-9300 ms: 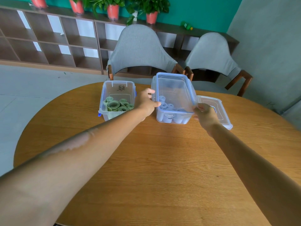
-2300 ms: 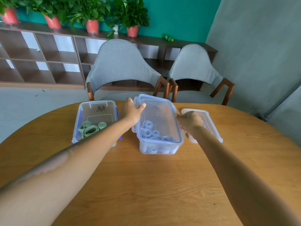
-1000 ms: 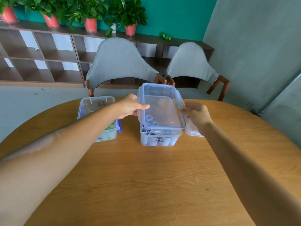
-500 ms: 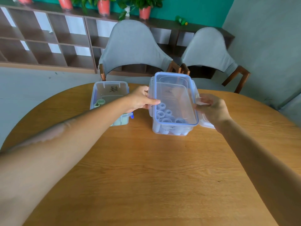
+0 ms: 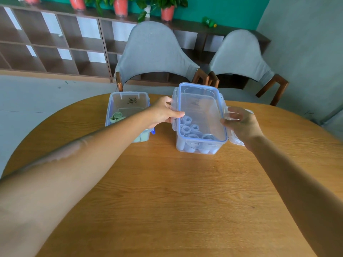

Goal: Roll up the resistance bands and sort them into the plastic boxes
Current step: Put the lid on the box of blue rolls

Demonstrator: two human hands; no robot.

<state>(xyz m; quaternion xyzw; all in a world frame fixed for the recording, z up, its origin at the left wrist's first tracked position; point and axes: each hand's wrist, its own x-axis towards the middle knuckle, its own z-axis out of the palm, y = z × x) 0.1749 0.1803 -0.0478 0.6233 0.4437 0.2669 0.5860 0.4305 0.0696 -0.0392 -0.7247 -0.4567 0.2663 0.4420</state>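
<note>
- Clear lid sits tilted over the blue-band box, long axis 12-to-6.
- Left hand pinches its 9 o'clock edge; right hand its 3 o'clock edge.

Single head-worn view, wide-angle, taken from above the near edge of the round wooden table and facing forward and down across it. Both forearms enter from the bottom corners and reach away from the lens; the left hand and right hand sit near mid-frame, at arm's length. Beyond the table's far edge, two grey chairs and a shelf unit against the wall fill the upper frame, curved by lens distortion.
</note>
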